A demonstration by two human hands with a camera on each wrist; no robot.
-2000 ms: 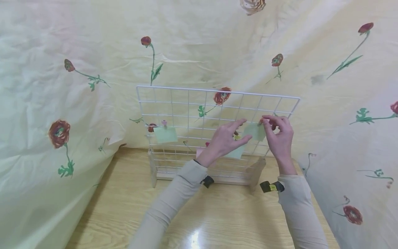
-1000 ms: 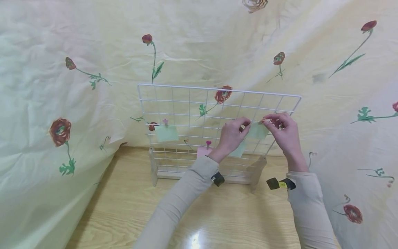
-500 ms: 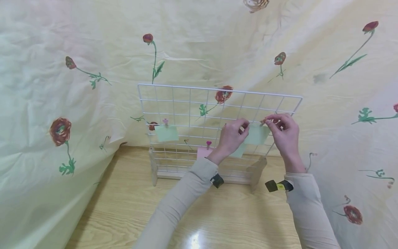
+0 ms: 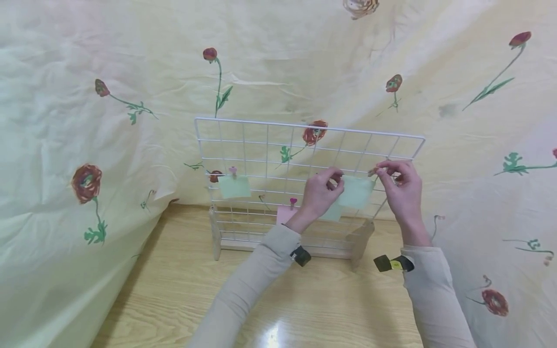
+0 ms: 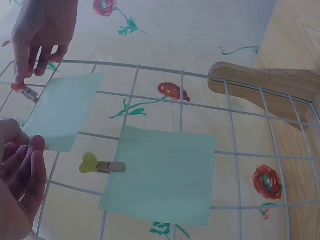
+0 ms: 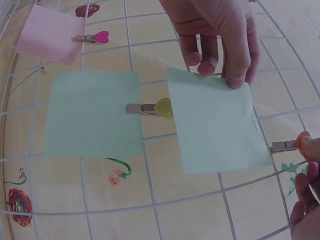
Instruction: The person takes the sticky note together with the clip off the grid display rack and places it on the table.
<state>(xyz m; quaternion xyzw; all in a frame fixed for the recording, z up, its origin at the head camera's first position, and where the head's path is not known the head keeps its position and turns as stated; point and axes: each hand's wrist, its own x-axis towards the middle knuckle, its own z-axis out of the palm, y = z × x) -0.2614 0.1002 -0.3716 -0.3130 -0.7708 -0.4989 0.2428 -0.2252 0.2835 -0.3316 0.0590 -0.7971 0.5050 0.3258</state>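
Observation:
My left hand (image 4: 319, 193) pinches the edge of a mint-green paper note (image 4: 356, 192) in front of a white wire grid (image 4: 278, 142). A small wooden clothespin (image 6: 284, 146) with an orange-red decoration is pinched between thumb and fingers of my right hand (image 4: 401, 191). Its tip is by the note's edge; whether they touch I cannot tell. Below hangs a second green note (image 5: 162, 177), held on the grid by a clothespin with a yellow-green heart (image 5: 90, 163). My left hand partly hides this note in the head view.
Another green note (image 4: 235, 187) hangs at the grid's left under a pink clothespin (image 4: 233, 171). Lower down is a pink note (image 6: 52, 34) with a magenta-heart clothespin (image 6: 101, 37). Wooden feet (image 4: 361, 244) carry the grid on a wood-look tabletop (image 4: 174, 299); flowered cloth (image 4: 143, 38) surrounds it.
My left hand, spread two seconds ago, has closed on the green note. The note has since shifted slightly left and down, away from the right hand's clothespin.

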